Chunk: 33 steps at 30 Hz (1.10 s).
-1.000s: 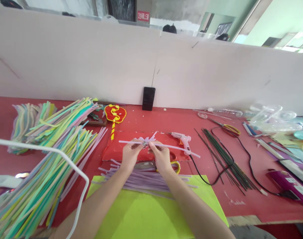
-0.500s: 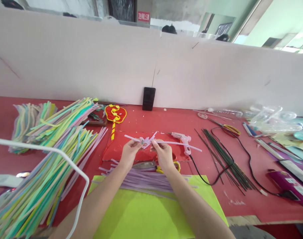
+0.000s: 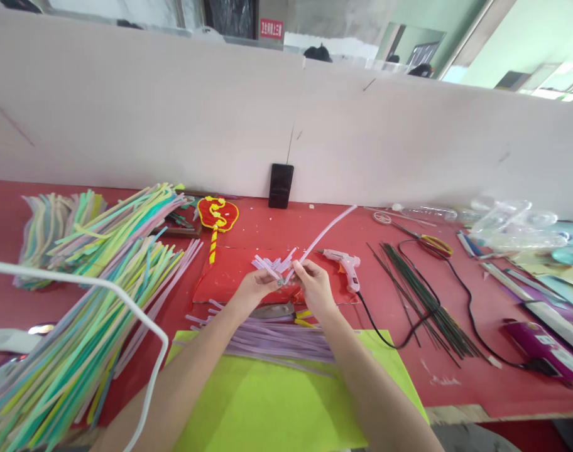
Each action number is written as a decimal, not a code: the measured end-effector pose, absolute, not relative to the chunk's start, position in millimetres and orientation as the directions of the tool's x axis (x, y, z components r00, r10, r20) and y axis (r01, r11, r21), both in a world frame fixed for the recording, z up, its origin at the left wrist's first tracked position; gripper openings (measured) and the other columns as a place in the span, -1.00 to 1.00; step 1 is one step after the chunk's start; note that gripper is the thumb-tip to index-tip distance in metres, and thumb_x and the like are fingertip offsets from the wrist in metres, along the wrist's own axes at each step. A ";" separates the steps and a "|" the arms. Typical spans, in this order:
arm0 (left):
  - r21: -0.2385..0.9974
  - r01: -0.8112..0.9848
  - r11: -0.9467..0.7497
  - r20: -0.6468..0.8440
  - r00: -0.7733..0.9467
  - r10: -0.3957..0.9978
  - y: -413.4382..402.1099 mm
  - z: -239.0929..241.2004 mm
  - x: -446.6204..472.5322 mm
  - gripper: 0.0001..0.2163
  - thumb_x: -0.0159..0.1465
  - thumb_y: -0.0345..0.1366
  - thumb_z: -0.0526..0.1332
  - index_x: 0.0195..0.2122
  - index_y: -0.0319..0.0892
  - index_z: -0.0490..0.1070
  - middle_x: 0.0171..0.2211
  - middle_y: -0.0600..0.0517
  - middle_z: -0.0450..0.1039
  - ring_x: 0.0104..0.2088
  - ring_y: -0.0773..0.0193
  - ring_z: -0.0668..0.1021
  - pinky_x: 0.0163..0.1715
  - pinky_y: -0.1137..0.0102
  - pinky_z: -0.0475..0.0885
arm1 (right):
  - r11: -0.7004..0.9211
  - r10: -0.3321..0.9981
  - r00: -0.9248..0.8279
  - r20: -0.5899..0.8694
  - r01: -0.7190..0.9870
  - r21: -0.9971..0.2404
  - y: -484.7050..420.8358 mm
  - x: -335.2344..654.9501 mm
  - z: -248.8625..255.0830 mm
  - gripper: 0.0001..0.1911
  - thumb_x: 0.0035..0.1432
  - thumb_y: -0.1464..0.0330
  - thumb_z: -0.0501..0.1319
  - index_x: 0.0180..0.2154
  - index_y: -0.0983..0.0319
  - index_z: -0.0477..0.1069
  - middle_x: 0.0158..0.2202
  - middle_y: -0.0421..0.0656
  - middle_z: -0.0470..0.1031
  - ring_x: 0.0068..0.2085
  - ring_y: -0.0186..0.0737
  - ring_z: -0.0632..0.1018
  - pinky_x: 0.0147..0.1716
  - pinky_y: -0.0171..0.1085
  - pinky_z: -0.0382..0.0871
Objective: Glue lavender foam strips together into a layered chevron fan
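Both hands meet over the red mat, pinching light purple pipe cleaners. My left hand is closed on a small bundle of bent purple pipe cleaners, whose short ends fan out upward. My right hand grips one longer purple pipe cleaner close to the bundle; its free end slants up to the right. The fingertips partly hide where the pieces join. Below the hands, a pile of purple pipe cleaners lies across a lime green sheet, with yellow-handled pliers behind it.
A pink glue gun with a black cord lies right of the hands, beside dark green wire stems and scissors. Multicoloured pipe cleaners are heaped left, behind a white curved rod. A phone leans on the partition.
The long purple pipe cleaner has swung from pointing right to slanting up and right. My hands have turned the bundle, and its short ends now fan upward.
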<state>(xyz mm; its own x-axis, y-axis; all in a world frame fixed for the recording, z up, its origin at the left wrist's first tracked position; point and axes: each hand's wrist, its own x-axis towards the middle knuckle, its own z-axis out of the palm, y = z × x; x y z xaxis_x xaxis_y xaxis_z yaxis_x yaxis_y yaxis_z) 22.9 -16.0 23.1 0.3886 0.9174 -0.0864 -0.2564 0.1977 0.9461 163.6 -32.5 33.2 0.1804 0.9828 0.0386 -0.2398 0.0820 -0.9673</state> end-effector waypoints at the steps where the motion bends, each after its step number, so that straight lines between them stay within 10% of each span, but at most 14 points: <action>1: 0.942 -0.263 0.210 -0.092 0.398 0.913 -16.9 22.9 23.5 -0.65 -0.21 -0.11 0.45 -0.48 -0.20 0.47 -0.43 -0.04 0.57 -0.31 0.09 0.60 -0.17 0.19 0.43 | 0.081 0.982 0.186 0.036 -0.244 -0.966 -32.4 163.2 32.7 -0.68 -0.14 0.09 0.32 -0.55 0.22 0.41 -0.61 -0.26 0.35 -0.55 -0.36 0.35 -0.51 -0.33 0.32; 11: 0.960 -0.256 0.112 -0.060 0.203 0.977 -11.8 22.0 19.6 -0.64 -0.18 -0.19 0.44 -0.37 -0.21 0.45 -0.48 0.03 0.55 -0.41 0.20 0.59 -0.26 0.28 0.49 | 0.107 0.965 0.256 0.059 -0.177 -0.978 -33.2 165.8 38.2 -0.69 -0.09 0.09 0.29 -0.47 0.22 0.50 -0.58 -0.25 0.39 -0.55 -0.37 0.36 -0.52 -0.33 0.32; 33: 0.960 -0.135 0.244 -0.172 0.404 0.899 -16.2 24.9 20.3 -0.71 -0.09 -0.05 0.32 -0.56 -0.21 0.47 -0.60 -0.01 0.54 -0.51 0.14 0.57 -0.35 0.27 0.47 | 0.141 0.936 0.344 0.071 -0.182 -0.973 -26.7 178.8 33.5 -0.67 -0.03 0.09 0.26 -0.45 0.25 0.49 -0.56 -0.26 0.38 -0.50 -0.39 0.38 -0.52 -0.39 0.32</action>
